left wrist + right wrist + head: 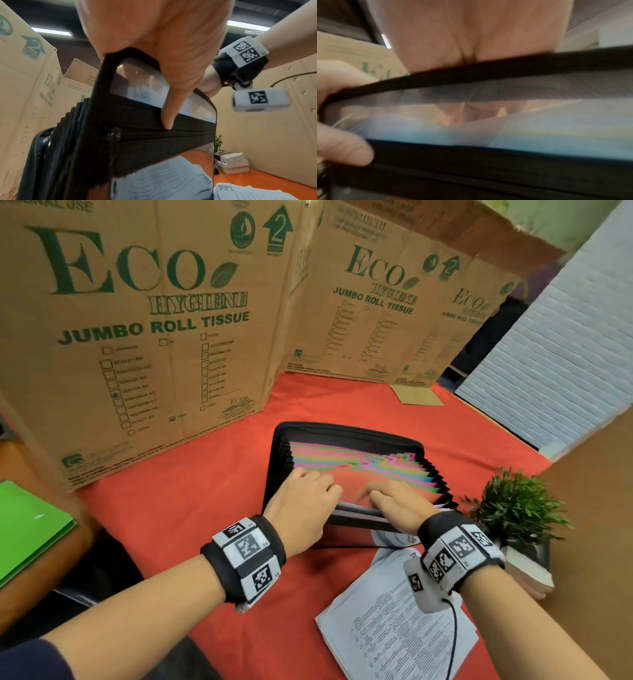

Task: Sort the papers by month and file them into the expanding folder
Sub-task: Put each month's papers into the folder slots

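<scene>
The black expanding folder [346, 436] stands open on the red cloth, its coloured dividers [342, 460] with month tabs fanned out. My left hand [305, 491] grips the folder's clear front panel [145, 135] near its left corner, thumb [171, 108] on the outside and fingers over the top edge. My right hand [390, 501] grips the same front edge further right; in the blurred right wrist view its palm [471, 33] lies over the black rim [505, 65] and its fingers show through the panel. A stack of printed papers [394, 621] lies near me, the top sheet marked MAY [226, 188].
Tall cardboard boxes [137, 320] wall off the back and left. A small potted plant [517, 508] sits on stacked books [527, 573] to the right of the folder. A green folder [27, 529] lies at far left, a white ribbed board [555, 354] at back right.
</scene>
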Available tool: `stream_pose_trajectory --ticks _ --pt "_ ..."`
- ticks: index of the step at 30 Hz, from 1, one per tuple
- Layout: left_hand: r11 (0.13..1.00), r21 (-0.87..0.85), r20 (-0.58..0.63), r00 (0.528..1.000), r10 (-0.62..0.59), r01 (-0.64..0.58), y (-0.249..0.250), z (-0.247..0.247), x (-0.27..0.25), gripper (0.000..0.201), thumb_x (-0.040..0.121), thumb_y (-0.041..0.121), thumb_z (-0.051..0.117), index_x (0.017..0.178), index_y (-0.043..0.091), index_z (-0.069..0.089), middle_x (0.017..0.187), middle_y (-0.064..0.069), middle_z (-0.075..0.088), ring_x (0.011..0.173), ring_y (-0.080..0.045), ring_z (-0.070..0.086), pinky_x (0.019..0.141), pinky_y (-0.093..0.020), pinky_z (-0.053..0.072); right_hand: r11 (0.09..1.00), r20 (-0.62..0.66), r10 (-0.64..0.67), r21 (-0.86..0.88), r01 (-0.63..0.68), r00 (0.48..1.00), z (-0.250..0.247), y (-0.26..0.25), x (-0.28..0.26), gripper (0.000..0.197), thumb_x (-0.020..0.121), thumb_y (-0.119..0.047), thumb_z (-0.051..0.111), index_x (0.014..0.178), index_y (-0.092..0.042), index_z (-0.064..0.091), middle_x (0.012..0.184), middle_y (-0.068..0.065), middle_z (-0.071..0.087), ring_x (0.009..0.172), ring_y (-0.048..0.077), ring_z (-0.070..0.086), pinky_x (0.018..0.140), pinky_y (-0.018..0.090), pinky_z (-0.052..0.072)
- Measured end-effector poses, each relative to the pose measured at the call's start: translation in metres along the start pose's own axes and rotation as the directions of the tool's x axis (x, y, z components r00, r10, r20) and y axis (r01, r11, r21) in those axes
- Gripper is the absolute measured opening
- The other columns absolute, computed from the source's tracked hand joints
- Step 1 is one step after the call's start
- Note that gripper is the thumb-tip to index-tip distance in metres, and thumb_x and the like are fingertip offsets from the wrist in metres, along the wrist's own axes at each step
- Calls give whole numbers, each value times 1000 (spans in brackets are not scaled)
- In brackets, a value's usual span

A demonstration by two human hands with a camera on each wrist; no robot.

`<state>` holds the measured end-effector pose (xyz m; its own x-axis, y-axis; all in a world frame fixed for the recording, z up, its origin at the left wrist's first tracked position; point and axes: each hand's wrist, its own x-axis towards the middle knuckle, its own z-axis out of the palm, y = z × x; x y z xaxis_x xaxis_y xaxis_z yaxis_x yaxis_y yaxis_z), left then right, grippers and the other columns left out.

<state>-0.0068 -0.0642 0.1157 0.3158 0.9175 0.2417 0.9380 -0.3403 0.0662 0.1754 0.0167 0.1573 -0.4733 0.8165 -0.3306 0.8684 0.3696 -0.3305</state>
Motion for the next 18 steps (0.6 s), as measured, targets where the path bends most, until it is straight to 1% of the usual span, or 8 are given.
stream_pose_trajectory --ticks 3,5,7,9,14,16,17,18 --pt "1000 7 51 999 -8 8 2 -3 1 26 66 19 74 90 21 63 89 -1 59 84 -25 58 77 -38 39 986 -197 128 128 -104 972 0 21 -12 22 93 -16 46 104 -22 65 81 -2 68 84 22 64 82 33 50" --pt "999 43 62 998 -10 8 4 -7 3 26 59 17 73 84 20 66 97 -6 58 91 -27 56 78 -40 39 981 -320 179 133 -143 930 1 35 -22 30 91 -15 48 117 -23 61 79 1 68 77 21 63 74 32 48" --pt "998 55 74 997 -12 8 9 -11 8 25 56 15 69 81 19 67 111 -11 57 101 -30 54 84 -42 36 981 -355 165 151 -118 920 1 45 -31 38 91 -15 49 127 -26 55 79 3 67 70 18 59 66 30 42" --pt "998 64 114 993 -22 15 14 -13 13 26 64 16 64 91 17 65 123 -12 53 111 -30 50 92 -41 34 981 -345 141 172 -85 928 2 53 -34 40 92 -15 50 129 -26 55 82 4 68 70 18 59 63 29 40" --pt "993 103 154 985 -73 57 16 -10 20 26 82 20 57 108 16 55 124 -7 51 113 -27 48 92 -37 34 979 -418 141 193 -64 897 7 67 -39 25 91 -15 54 111 -23 67 88 -3 70 82 17 63 76 28 47" --pt "992 111 140 987 -73 57 15 -10 19 25 80 22 58 105 16 58 117 -4 55 110 -26 49 92 -39 34 973 -586 156 228 -23 795 8 77 -46 21 92 -13 57 108 -18 68 96 -5 69 88 11 62 80 24 46" --pt "991 123 131 989 -65 48 14 -11 18 23 78 22 60 101 17 60 111 -2 57 107 -25 50 91 -40 36 968 -698 189 250 -13 690 10 82 -51 19 92 -13 57 108 -16 67 100 -4 67 90 10 60 83 22 44" --pt "990 135 122 991 -52 35 14 -11 17 21 75 22 63 95 17 62 104 -1 59 102 -25 52 88 -41 37 957 -800 248 289 -10 546 13 88 -58 19 92 -13 57 108 -13 66 103 -3 64 93 10 58 86 22 43"
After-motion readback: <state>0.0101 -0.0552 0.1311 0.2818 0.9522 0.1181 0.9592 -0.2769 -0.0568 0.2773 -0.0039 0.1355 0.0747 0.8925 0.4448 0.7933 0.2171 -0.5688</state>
